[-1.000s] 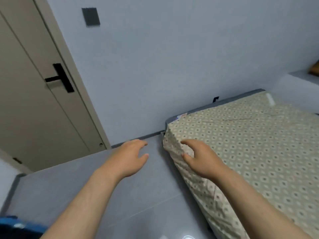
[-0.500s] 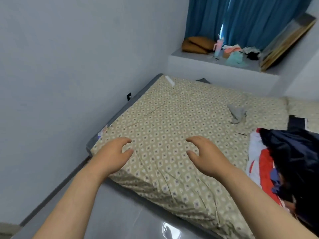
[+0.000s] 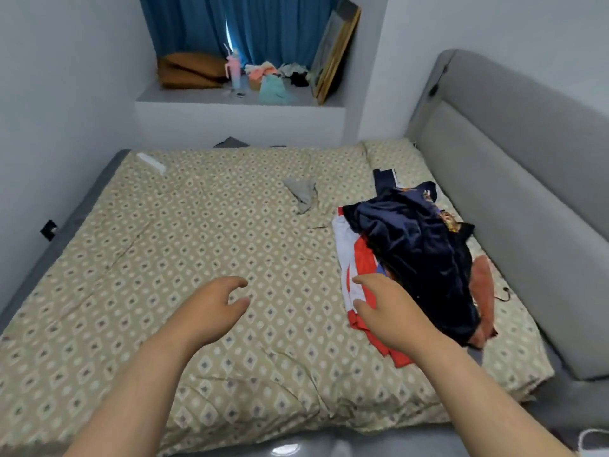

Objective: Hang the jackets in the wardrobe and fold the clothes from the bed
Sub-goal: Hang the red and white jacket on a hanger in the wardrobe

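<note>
My left hand [image 3: 211, 311] hangs over the patterned bed sheet [image 3: 148, 258], fingers loosely curled with the thumb apart from them, holding nothing. My right hand [image 3: 385, 311] is beside it in the same loose, half-spread shape, also holding nothing. Its fingertips lie over the near edge of the red and white garment [image 3: 354, 258], though I cannot tell whether they touch the cloth.

Just beyond my right hand the clothes are heaped on the bed: a navy jacket [image 3: 418, 249] is crumpled on top of the red and white garment, and an orange-red piece [image 3: 482, 282] pokes out on the far side of the heap from my hand, next to the grey headboard [image 3: 510, 192].

Further ahead, between the lines of my two hands, a small grey cloth [image 3: 303, 192] lies alone on the sheet. Far beyond my left hand a slim white object [image 3: 151, 162] rests near the bed's corner.

Past the bed is a ledge [image 3: 197, 97] with a brown cushion [image 3: 188, 70], a pastel bottle [image 3: 234, 69], a few bunched clothes [image 3: 270, 80] and a leaning picture frame [image 3: 333, 51], with a blue curtain [image 3: 263, 24] behind them.
</note>
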`<state>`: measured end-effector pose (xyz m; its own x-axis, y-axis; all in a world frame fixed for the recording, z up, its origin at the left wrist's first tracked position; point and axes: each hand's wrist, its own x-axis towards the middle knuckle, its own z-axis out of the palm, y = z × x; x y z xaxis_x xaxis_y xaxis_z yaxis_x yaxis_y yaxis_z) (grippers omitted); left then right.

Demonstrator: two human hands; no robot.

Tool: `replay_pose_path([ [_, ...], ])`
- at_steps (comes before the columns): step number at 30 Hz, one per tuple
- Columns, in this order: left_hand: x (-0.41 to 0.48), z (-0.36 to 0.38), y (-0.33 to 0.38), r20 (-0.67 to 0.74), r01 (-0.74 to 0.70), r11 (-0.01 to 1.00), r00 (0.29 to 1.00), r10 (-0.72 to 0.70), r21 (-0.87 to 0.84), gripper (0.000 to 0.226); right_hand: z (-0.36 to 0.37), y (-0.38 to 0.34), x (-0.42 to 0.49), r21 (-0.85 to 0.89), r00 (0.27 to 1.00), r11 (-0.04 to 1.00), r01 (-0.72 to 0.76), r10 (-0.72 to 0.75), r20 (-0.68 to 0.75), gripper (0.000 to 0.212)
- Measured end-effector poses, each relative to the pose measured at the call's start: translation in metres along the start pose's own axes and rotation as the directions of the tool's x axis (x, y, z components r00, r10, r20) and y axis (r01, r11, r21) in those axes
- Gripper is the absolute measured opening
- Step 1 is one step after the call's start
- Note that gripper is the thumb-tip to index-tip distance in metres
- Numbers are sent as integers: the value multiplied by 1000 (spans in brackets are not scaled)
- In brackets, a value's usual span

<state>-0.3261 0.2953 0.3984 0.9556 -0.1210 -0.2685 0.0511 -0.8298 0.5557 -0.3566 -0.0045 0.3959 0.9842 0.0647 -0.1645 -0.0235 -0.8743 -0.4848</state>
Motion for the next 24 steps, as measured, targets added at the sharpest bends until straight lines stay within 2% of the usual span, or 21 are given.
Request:
replay_pose_path([
  [5, 56, 26, 59, 50, -12, 1000, 999, 13, -20, 42, -31, 65, 38, 39, 999, 998, -40, 41, -23, 48],
  [11, 110, 41, 106, 32, -17, 995, 999, 20, -97, 38, -60, 115, 81, 68, 997, 995, -77, 78, -12, 44],
  [16, 143, 51, 127, 70, -24, 997, 997, 29, -79, 39, -69, 139, 100, 123, 996, 989, -78, 83, -34, 36],
  [24, 209, 69, 145, 125, -61, 996, 990, 68, -61, 38, -74, 177, 134, 155, 987, 976, -153, 158, -21, 43],
])
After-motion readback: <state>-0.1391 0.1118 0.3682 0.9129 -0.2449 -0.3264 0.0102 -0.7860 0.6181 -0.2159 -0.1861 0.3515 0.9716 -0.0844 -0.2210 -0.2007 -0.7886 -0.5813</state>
